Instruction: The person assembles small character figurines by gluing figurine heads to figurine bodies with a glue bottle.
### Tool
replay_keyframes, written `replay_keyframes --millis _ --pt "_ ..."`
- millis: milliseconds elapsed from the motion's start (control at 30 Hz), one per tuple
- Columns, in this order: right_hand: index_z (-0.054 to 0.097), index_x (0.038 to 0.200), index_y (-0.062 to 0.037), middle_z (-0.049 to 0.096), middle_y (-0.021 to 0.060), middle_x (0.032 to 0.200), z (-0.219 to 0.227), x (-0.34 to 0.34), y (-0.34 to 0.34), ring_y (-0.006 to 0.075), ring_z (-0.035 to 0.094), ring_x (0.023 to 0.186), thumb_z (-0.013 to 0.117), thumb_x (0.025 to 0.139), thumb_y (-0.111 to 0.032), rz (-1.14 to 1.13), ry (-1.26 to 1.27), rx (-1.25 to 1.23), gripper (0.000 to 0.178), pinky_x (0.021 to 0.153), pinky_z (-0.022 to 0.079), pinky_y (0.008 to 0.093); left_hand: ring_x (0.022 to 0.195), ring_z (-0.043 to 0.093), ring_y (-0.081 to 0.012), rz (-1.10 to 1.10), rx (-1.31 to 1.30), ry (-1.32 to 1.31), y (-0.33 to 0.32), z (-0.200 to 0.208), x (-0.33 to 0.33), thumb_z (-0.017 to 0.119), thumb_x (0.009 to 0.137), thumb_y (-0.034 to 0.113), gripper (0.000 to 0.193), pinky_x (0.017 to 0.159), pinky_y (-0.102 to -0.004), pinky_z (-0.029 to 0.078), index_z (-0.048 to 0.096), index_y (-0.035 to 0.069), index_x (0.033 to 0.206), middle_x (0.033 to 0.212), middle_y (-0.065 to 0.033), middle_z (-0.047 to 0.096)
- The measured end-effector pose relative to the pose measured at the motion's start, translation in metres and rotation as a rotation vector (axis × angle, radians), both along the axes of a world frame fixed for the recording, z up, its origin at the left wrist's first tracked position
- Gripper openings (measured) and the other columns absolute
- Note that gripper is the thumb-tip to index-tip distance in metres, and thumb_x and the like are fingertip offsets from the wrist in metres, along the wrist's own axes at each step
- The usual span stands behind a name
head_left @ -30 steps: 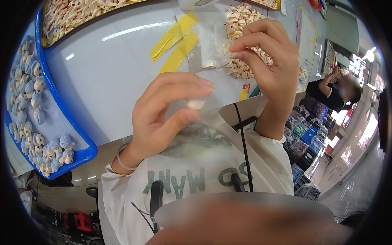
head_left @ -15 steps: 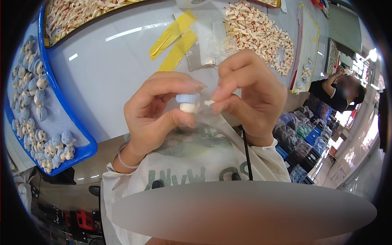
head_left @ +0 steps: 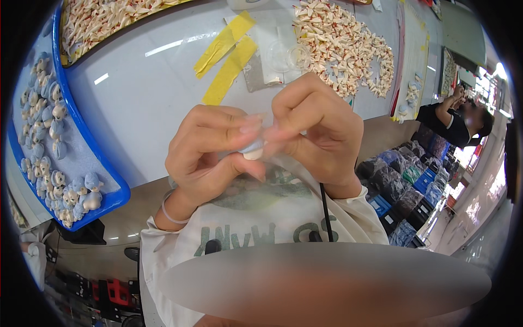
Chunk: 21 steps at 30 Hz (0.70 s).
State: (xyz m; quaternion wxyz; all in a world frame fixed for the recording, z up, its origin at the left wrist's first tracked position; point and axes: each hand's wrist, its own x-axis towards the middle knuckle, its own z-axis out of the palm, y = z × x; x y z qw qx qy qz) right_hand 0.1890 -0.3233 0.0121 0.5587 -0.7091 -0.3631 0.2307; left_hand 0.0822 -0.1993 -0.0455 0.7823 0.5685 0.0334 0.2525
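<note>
First, at far left, we list one blue tray [head_left: 123,197] of blue-and-cream figures [head_left: 58,111]; next, our left hand [head_left: 204,146], thumb and fingers clamped on a blue-and-cream piece [head_left: 253,151], held before our shirt [head_left: 261,204]; beyond, two yellow tape strips [head_left: 226,57]; then our right hand [head_left: 321,131], fingertips together at the piece's right side, too blurred for us to tell whether they grip anything; farther right, a heap of red-tipped cream parts [head_left: 340,46]; risks, we judge: over-squeezing could dent the piece, if soft; a slack pinch could drop it.
</note>
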Motion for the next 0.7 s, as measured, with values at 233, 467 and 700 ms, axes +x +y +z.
replay_keyframes --millis 233,467,700 --pt "0.047 0.108 -0.0033 0.057 0.0049 0.088 0.006 -0.015 -0.006 0.0117 0.055 0.087 0.071 0.068 -0.006 -0.085 0.398 0.01 0.046 0.073 0.044 0.026 0.086 0.051 -0.0247 -0.061 0.381 -0.128 0.009 -0.001 0.009 0.075 0.063 0.022 0.037 0.077 -0.0334 0.041 0.06 0.005 0.093 0.098 -0.0087 0.061" --pt "0.057 0.096 -0.0027 0.058 0.0035 0.09 0.01 0.028 -0.08 0.0098 0.053 0.08 0.06 0.07 0.002 -0.544 0.055 0.039 0.027 0.072 0.042 0.0221 0.086 0.053 -0.0285 0.093 0.503 0.073 0.006 0.01 -0.008 0.071 0.066 0.006 0.029 0.078 -0.0377 0.043 0.057 0.003 0.092 0.094 -0.0131 0.058" --pt "0.061 0.092 -0.0044 0.057 0.0057 0.087 -0.007 0.11 -0.223 0.0172 0.053 0.07 0.053 0.072 -0.001 -0.766 -0.673 -0.849 0.022 0.063 0.043 0.0257 0.081 0.056 -0.0314 0.418 0.859 0.01 0.088 0.035 -0.049 0.054 0.073 -0.003 0.016 0.073 -0.0394 0.047 0.054 -0.006 0.089 0.093 -0.0193 0.055"
